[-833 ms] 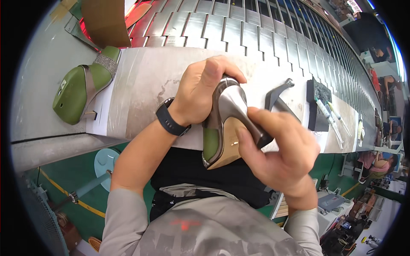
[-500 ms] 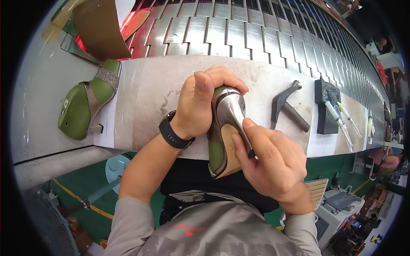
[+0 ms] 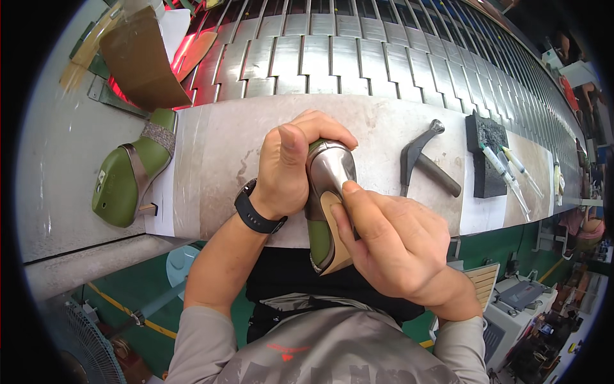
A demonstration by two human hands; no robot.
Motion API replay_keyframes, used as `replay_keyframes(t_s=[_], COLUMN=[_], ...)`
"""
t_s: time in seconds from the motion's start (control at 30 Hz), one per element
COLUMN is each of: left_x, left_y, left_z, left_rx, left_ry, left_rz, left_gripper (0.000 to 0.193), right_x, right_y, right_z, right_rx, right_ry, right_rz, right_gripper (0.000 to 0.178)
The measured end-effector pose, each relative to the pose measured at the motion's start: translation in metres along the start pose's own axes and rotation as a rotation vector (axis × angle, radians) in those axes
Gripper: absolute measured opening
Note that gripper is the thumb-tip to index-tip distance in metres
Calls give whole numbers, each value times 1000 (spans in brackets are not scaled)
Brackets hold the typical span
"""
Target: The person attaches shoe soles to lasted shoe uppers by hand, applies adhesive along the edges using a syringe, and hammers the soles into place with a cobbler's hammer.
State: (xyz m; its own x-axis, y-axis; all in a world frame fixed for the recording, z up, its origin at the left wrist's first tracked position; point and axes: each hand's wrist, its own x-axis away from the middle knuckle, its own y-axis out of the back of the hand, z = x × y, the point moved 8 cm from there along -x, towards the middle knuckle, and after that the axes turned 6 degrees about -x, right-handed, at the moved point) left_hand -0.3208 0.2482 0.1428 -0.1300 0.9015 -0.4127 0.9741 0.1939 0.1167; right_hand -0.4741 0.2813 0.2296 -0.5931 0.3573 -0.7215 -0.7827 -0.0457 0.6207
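Note:
A high-heeled shoe on a green last [image 3: 319,235] is held between my hands, sole up, above the bench's near edge. Its shiny metallic heel [image 3: 335,162] faces me, and the tan sole [image 3: 336,253] slants down toward my body. My left hand [image 3: 285,171] is closed around the back of the shoe, thumb raised, with a black watch [image 3: 257,216] on the wrist. My right hand [image 3: 395,242] pinches the heel between thumb and forefinger; those fingers hide the heel's tip.
A second strappy shoe on a green last [image 3: 120,184] lies at the left. Right of my hands sit a hammer [image 3: 417,152], a black block [image 3: 487,181] and syringes [image 3: 510,181]. A slatted metal conveyor [image 3: 320,61] runs behind the bench [image 3: 224,121].
The shoe and both hands have shifted slightly left, and the heel has turned so that my right fingers cover more of it. Both grips stay on. The whole view has also shifted a little.

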Motion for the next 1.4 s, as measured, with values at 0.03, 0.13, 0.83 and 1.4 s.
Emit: replay_keyframes(t_s=[0.03,0.13,0.83,1.4], left_x=[1,-6,-32,-35], left_y=[0,5,-12,-4], left_z=[0,-4,31,23], left_rx=[17,13,172,-21], left_ry=[-5,-61,151,205], left_rz=[-4,-68,37,-29], left_gripper=[96,84,41,37], right_x=[1,-1,-46,6], right_y=[-1,-6,-37,-46], right_z=[-1,-3,-69,-111], right_rx=[5,46,109,-587], right_ry=[3,97,-348,-809], right_rz=[-1,-58,512,308], right_gripper=[33,24,29,48])
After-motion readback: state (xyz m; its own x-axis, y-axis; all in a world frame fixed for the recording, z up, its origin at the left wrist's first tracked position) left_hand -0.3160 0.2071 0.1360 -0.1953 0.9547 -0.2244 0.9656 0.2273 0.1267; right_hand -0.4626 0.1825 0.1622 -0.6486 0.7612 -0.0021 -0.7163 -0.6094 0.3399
